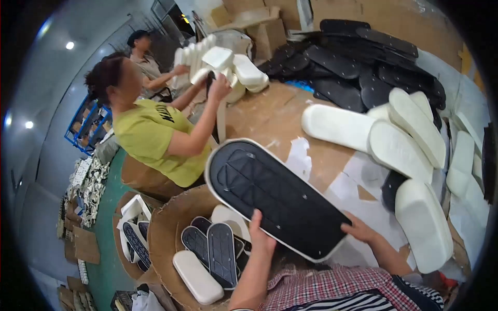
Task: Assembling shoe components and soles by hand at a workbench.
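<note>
A long white pad with a black backing plate [277,197] is tilted in front of me, its black side facing up. The plate has rounded ends, moulded crossing ribs at the far end and small shiny fasteners. My left hand [262,236] grips its near left edge, thumb up along the rim. At the near right end, my right hand [359,228] holds the corner with the fingers partly hidden beneath. Right of it, several plain white pads [402,150] lie on the table, some overlapping. Another white pad [424,225] rests close to my right forearm.
Black plates [337,62] are heaped at the table's far side. Below left stands a cardboard bin [163,228] with finished-looking pads inside, next to a smaller box [119,228]. A co-worker in a yellow-green shirt [155,135] handles a piece at the left; another person [148,67] sits beyond.
</note>
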Available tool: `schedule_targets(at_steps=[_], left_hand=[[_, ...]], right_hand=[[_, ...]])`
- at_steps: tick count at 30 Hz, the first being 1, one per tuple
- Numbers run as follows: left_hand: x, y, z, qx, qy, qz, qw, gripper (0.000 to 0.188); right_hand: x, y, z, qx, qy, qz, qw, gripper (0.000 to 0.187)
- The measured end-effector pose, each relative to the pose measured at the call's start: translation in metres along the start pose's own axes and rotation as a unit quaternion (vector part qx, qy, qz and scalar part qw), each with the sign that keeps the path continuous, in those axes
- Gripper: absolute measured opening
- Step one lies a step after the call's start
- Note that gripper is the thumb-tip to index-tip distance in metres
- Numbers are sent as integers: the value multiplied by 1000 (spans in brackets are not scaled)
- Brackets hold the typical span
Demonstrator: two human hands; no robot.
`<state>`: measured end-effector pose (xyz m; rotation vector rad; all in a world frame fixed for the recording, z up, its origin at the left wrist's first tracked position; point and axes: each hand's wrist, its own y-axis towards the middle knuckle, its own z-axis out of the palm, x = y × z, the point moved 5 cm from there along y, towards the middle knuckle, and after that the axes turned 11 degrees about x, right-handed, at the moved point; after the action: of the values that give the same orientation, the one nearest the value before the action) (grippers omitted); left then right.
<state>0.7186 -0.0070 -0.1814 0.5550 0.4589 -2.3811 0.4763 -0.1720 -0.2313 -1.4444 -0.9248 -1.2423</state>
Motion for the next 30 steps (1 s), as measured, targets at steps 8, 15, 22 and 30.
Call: schedule_targets(at_steps=[8, 15, 22, 30], left_hand=[[-28, 12, 17, -8, 61, -39, 997, 53], [17, 4, -13, -42, 113, -70, 990, 44], [9, -9, -32, -86, 82, -26, 993, 44], [-2, 1, -27, -83, 45, 37, 995, 46]], right_hand=[[78, 72, -25, -106, 30, -37, 993, 38], [72, 58, -29, -103, -21, 26, 994, 35], [47, 68, -7, -20, 199, 10, 980, 62], [67, 83, 26, -42, 162, -34, 985, 79]])
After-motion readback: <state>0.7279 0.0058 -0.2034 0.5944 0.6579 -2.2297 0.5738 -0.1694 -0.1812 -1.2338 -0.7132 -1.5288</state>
